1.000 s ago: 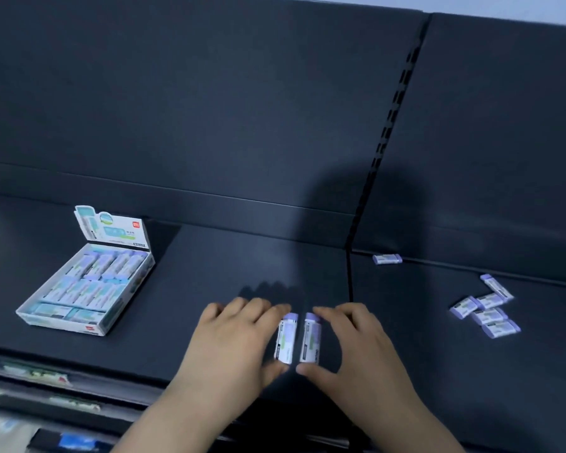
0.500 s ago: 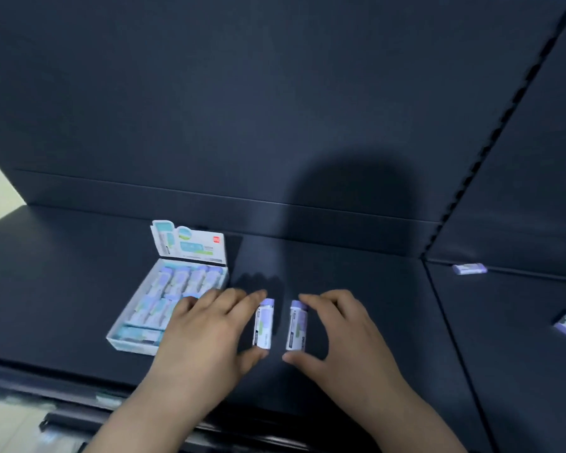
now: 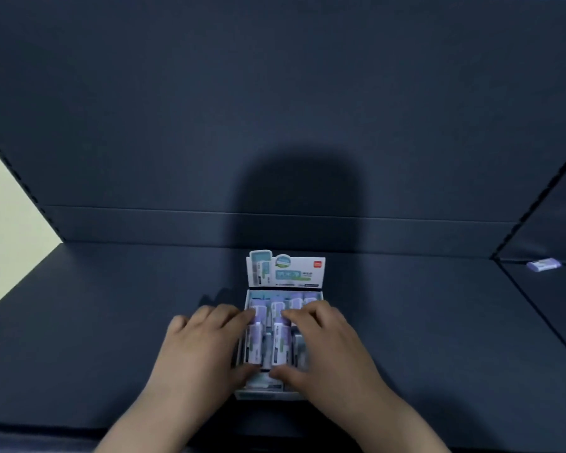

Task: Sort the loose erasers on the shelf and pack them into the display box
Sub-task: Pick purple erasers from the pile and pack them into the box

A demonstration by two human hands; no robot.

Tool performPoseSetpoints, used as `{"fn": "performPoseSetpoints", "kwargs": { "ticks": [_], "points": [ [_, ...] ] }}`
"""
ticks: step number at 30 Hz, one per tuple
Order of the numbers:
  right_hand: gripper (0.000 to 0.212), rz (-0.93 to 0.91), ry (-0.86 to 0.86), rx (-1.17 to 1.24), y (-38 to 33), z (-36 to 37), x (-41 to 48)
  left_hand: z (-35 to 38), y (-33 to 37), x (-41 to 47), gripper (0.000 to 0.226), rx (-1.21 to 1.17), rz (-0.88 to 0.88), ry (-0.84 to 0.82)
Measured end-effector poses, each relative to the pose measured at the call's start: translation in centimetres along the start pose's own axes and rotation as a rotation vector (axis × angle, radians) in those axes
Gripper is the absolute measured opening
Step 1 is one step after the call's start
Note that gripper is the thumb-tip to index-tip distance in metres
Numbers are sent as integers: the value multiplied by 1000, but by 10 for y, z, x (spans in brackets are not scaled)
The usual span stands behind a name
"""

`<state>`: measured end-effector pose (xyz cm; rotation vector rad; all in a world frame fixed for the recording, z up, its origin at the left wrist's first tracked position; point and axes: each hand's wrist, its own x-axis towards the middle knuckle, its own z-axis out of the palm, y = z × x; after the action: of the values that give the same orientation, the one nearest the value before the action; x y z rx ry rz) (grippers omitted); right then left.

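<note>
Fingers (image 3: 232, 317) of left hand (image 3: 196, 351) and right hand (image 3: 327, 351) are each pinched lengthwise on one eraser: left eraser (image 3: 255, 349), right eraser (image 3: 280, 348), held over open display box (image 3: 285, 273) on dark shelf (image 3: 95, 322). One loose eraser (image 3: 543, 265) is seen far right.

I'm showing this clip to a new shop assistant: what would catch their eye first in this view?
Most likely the two hands, left hand and right hand, each pinching an eraser, left eraser and right eraser, over the open display box at the middle of the dark shelf. Next, the box's upright printed lid, bright against the dark back panel. Last, one stray eraser lies far right on the neighbouring shelf.
</note>
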<state>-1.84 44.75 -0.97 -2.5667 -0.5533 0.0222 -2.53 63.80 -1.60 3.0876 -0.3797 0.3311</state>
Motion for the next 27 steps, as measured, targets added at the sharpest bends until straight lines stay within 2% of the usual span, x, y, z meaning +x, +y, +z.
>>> {"fn": "performPoseSetpoints", "kwargs": {
  "ticks": [6, 13, 21, 27],
  "points": [
    [85, 44, 27, 2, -9, 12, 12, 4, -17, 6, 85, -9, 35, 38],
    [85, 155, 66, 3, 10, -5, 3, -3, -11, 19, 87, -6, 95, 85],
    [82, 233, 97, -12, 40, -32, -22, -7, 40, 40, 63, -39, 192, 174],
    [79, 246, 56, -14, 79, -58, -49, -7, 106, 52, 53, -95, 219, 162]
  ]
}}
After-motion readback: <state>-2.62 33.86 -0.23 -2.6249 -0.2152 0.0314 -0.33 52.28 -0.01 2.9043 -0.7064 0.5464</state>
